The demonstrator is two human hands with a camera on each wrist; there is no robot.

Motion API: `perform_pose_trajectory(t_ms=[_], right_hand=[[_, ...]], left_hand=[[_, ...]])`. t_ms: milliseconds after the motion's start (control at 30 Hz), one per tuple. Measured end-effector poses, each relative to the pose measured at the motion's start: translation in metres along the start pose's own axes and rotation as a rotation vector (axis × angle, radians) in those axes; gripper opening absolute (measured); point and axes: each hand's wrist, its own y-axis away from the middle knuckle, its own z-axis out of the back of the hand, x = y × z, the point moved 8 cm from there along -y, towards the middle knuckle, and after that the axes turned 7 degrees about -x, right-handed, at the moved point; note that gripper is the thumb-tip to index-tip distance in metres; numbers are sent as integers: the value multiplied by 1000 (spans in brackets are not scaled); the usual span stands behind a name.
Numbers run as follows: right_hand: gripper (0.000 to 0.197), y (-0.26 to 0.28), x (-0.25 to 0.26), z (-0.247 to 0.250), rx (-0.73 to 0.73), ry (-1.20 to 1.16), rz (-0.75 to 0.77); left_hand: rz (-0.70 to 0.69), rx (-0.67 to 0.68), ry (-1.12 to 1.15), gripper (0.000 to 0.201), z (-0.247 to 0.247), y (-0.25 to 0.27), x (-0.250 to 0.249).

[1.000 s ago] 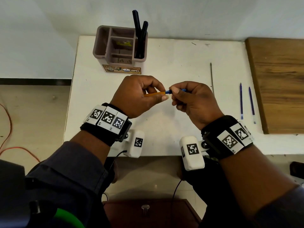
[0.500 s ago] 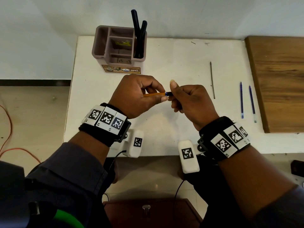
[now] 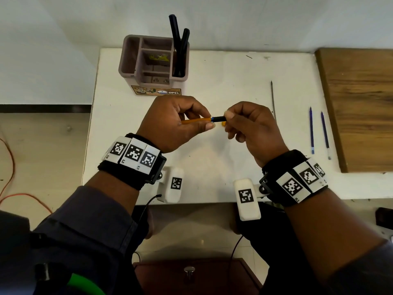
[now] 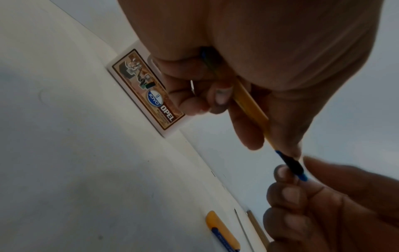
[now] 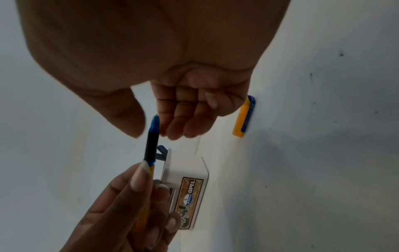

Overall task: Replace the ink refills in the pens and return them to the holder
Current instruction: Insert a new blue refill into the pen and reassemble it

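Two hands meet over the near middle of the white table [image 3: 212, 167]. The left hand [image 3: 172, 124] curls its fingers and thumb round a yellow pen [image 3: 196, 120]. The right hand [image 3: 253, 128] has its thumb and fingers bent round the pen's black and blue tip; whether they pinch it I cannot tell. A yellow cap [image 5: 242, 117] lies beneath. Farther off, left, stands the holder [image 3: 153, 60], labelled "JOYO OPEL".
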Motion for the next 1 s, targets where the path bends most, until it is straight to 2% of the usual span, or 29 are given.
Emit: perform_pose_trajectory(t_ms=[67,167,300,433,533,667,767,900,1000], right_hand=[[19,-1,0,0,7,3,7],[34,0,2,-1,7,45,32],[22,0,2,1,8,-27,9],[37,-1,-1,1,6,24,-6],[27,0,-1,-1,24,-5,-13],[37,0,1,-1,26,36,2],[24,1,1,-3,61,-10,1],[32,-1,0,-1,52,53,29],[25,-3,-3,-1,51,69,43]], left_hand=[[0,1,1,13,1,0,0],[-4,-1,-6,13,2,0,-1],[6,-9,-16,14,2,0,1],[5,1,-22,15,1,0,1],[10,4,-21,14,1,0,1],[-5,6,-22,14,1,0,0],[-5,15,-21,14,0,0,0],[-7,27,-25,13,0,1,-1],[2,28,-24,12,1,1,-1]])
